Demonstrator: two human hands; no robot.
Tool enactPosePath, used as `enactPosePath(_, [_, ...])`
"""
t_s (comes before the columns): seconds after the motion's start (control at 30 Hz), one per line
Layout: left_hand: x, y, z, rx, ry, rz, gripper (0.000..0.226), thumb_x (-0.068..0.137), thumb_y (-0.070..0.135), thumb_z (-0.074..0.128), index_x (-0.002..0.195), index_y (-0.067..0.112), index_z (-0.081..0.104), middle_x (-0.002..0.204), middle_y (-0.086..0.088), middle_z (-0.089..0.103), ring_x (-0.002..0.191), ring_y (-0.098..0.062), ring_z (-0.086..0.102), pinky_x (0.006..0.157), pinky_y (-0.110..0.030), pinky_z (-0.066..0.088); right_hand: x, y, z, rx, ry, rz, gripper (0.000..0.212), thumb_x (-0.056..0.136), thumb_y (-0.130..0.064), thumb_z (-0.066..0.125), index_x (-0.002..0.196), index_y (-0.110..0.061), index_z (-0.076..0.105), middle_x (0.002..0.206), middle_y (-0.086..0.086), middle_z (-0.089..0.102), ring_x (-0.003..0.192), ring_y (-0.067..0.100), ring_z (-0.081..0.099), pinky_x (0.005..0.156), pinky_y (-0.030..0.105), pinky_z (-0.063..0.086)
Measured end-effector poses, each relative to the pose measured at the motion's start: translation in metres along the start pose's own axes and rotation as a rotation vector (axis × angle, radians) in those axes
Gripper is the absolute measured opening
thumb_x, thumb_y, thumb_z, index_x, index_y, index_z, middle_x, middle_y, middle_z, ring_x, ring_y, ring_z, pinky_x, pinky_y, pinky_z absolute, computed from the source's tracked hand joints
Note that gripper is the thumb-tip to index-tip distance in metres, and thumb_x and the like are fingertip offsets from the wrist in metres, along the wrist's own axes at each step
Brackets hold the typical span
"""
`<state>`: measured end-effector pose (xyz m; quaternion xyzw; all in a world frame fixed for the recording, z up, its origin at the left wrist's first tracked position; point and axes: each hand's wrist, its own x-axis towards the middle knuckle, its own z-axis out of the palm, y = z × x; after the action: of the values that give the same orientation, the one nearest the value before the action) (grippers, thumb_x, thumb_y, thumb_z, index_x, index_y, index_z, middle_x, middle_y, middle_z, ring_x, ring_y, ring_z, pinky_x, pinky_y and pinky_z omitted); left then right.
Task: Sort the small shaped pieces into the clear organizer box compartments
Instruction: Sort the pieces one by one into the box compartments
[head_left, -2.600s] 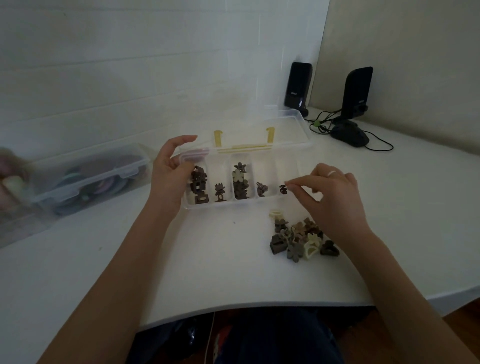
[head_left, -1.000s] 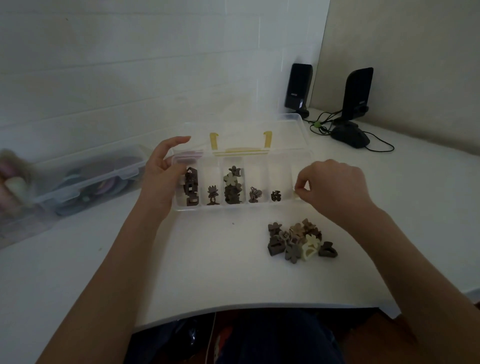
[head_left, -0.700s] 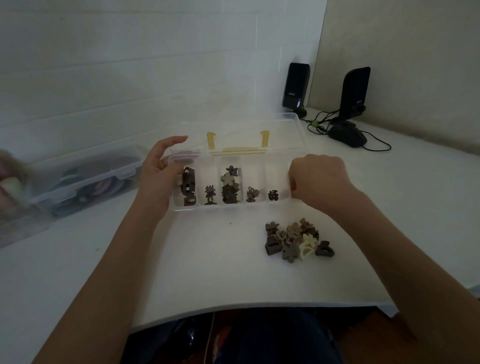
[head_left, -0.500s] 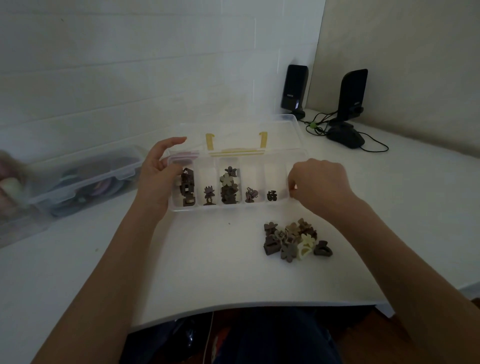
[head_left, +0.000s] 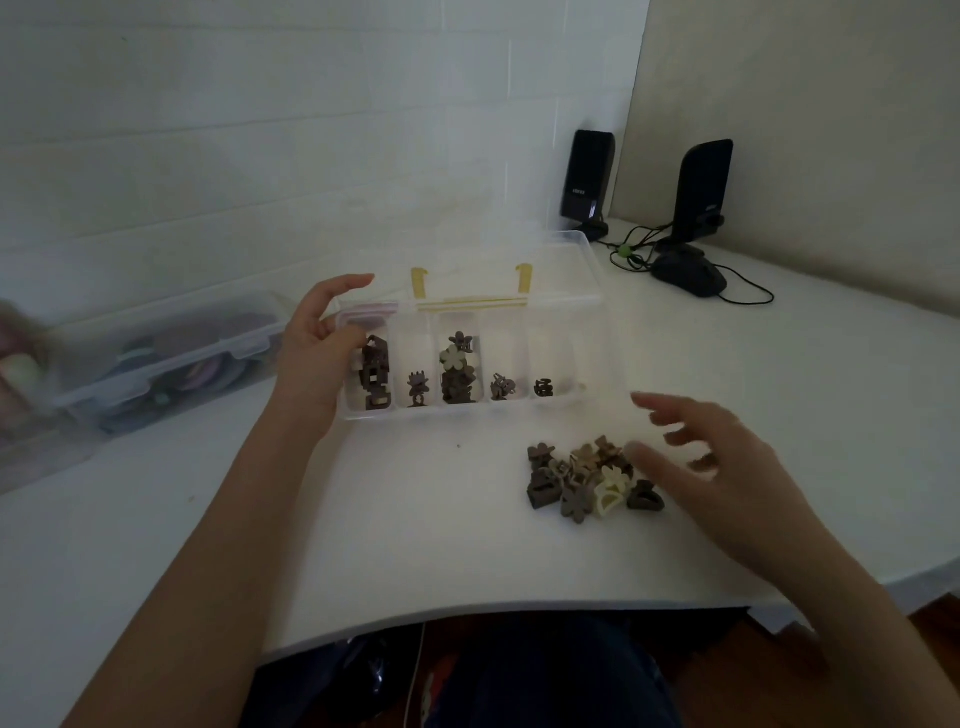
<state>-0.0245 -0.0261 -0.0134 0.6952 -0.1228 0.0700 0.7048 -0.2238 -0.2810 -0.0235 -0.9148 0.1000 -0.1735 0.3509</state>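
Organizer box (head_left: 467, 410): clear plastic, lid open, on white table (head_left: 415, 530), between hands; left end against left hand (head_left: 317, 364)
Left hand: thumb and curled fingers gripping box's left end, index finger raised over corner
Compartments nearest left hand: dark brown pieces, then one small piece, then flower shapes (head_left: 457, 371) stacked; single pieces in next two
Pile of pieces (head_left: 587, 480): brown and cream, loose on table just left of right hand (head_left: 711, 467)
Right hand: fingers spread, relaxed, holding nothing, blurred, fingertips beside pile
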Motion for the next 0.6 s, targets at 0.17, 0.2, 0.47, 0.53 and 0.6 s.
enactPosePath(0.17, [-0.001,0.001,0.003,-0.011,0.002,0.003,0.053,0.080,-0.010,0.050,0.100,0.038,0.064,0.063,0.014,0.067,0.058,-0.010,0.058,0.056,-0.023,0.050,-0.016,-0.004,0.028,-0.132,-0.257,-0.059,0.090,0.069,-0.060,0.065,0.142,-0.042,0.015,0.151,-0.009,0.020,0.137,0.008,0.019,0.111,0.024,0.016])
enactPosePath(0.2, [-0.002,0.001,0.003,-0.017,0.000,0.004,0.053,0.080,-0.011,0.050,0.100,0.037,0.063,0.062,0.014,0.067,0.056,-0.007,0.059,0.055,-0.022,0.050,-0.015,-0.009,0.034,-0.143,-0.276,-0.073,0.095,0.068,-0.063,0.063,0.143,-0.043,0.008,0.154,-0.011,0.012,0.139,0.006,0.012,0.112,0.024,0.012])
enactPosePath(0.47, [-0.002,-0.003,0.005,-0.030,0.093,0.021,0.048,0.079,-0.007,0.055,0.095,0.037,0.065,0.068,0.003,0.063,0.063,-0.018,0.053,0.060,-0.029,0.047,0.020,-0.025,0.068,-0.047,-0.246,-0.208,0.061,0.073,-0.054,0.067,0.123,-0.029,0.043,0.131,-0.010,0.042,0.121,0.009,0.038,0.100,0.025,0.034])
enactPosePath(0.53, [-0.002,-0.006,0.008,-0.034,0.124,0.042,0.049,0.078,-0.007,0.053,0.094,0.038,0.066,0.070,-0.003,0.059,0.065,-0.023,0.050,0.061,-0.032,0.044,0.032,-0.025,0.069,-0.041,-0.304,-0.246,0.060,0.072,-0.054,0.069,0.121,-0.030,0.044,0.126,-0.010,0.044,0.117,0.009,0.042,0.099,0.028,0.038])
enactPosePath(0.6, [0.000,-0.008,0.009,-0.031,0.151,0.062,0.047,0.079,-0.005,0.056,0.095,0.038,0.066,0.066,-0.001,0.057,0.067,-0.025,0.050,0.062,-0.036,0.044,0.042,-0.024,0.067,-0.031,-0.395,-0.296,0.064,0.071,-0.054,0.070,0.124,-0.034,0.041,0.130,-0.013,0.042,0.119,0.006,0.040,0.101,0.027,0.037])
